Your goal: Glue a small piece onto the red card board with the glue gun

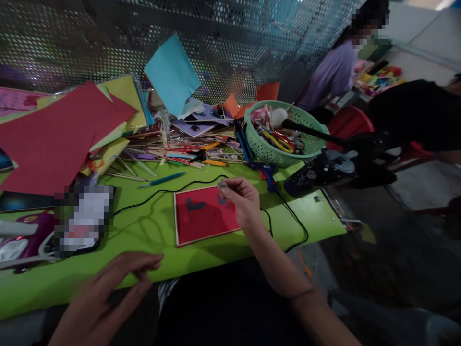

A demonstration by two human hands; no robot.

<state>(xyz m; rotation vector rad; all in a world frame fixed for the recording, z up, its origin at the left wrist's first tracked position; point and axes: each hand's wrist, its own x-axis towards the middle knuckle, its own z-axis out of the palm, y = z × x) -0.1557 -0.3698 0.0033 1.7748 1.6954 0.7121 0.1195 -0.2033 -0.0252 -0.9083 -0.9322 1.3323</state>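
Over the far edge of the red card (206,215) lying flat on the green table (151,240), the right hand (242,198) pinches a small grey piece (222,184) in a closed fingertip grip. Left hand (108,293) hovers at the table's near edge, fingers loosely extended, grip open and holding nothing. A black cable (169,190) runs behind the card; a green basket (284,137) of scissors stands beyond, near a blue glue gun (264,171).
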